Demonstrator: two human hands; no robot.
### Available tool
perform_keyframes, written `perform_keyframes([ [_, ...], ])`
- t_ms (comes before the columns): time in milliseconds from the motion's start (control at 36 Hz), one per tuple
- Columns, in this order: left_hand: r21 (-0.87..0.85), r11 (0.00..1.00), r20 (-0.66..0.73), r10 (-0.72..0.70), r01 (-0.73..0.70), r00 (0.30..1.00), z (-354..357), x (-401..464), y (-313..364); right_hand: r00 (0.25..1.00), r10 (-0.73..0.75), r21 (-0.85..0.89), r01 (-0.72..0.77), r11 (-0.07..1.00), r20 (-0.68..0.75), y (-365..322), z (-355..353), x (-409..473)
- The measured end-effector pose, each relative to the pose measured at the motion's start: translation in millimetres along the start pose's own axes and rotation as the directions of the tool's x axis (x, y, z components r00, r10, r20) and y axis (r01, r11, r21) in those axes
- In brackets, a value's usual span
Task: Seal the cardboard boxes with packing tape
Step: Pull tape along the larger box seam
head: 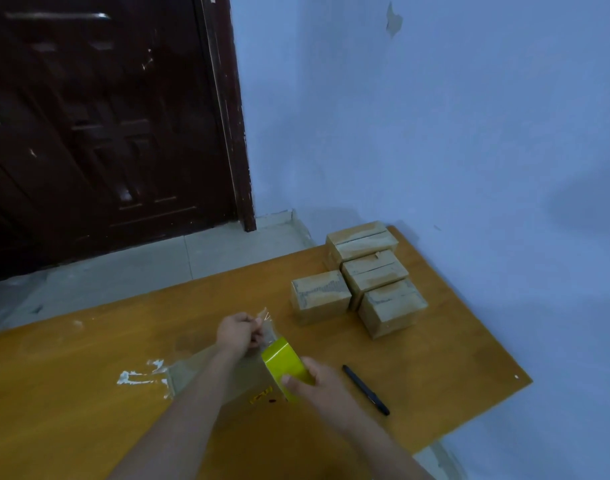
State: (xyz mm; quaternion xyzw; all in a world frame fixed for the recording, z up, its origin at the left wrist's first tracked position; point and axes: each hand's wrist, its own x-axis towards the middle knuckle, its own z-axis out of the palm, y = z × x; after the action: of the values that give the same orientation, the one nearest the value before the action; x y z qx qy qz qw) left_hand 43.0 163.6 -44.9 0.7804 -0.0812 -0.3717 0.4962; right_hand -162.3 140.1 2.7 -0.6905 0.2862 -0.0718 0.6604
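My right hand [319, 384] grips a yellow roll of packing tape [285, 368] above a flat cardboard box [234, 375] that lies under my forearms. My left hand [237, 332] pinches the free end of a clear tape strip [267, 323] pulled up and away from the roll. Several small cardboard boxes stand in a cluster at the far right of the table: one [320, 299] nearest my hands, another [392, 306] to its right, and two more [374, 270] [360, 242] behind.
A black pen [366, 389] lies on the orange table [89, 375] right of my right hand. White torn patches [141, 375] mark the tabletop at left. A dark door [106, 133] and a blue wall [435, 133] stand behind.
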Motion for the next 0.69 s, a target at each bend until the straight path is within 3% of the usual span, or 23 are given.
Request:
perform_keyframes([
  [306, -0.124, 0.992, 0.048, -0.014, 0.02, 0.999, -1.7, 7.7, -4.6, 0.999, 0.046, 0.099, -0.045, 0.994, -0.009, -3.8, 2.6, 6.4],
  [500, -0.118, 0.993, 0.033, -0.013, 0.017, 0.999, -4.1, 8.2, -4.2, 0.991, 0.131, 0.178, -0.127, 0.976, -0.013, -1.3, 1.5, 4.4],
  [694, -0.112, 0.994, 0.047, -0.001, 0.006, 0.999, -4.4, 4.0, -4.0, 0.985, 0.172, 0.085, -0.17, 0.982, -0.011, 1.8, -6.1, -4.9],
])
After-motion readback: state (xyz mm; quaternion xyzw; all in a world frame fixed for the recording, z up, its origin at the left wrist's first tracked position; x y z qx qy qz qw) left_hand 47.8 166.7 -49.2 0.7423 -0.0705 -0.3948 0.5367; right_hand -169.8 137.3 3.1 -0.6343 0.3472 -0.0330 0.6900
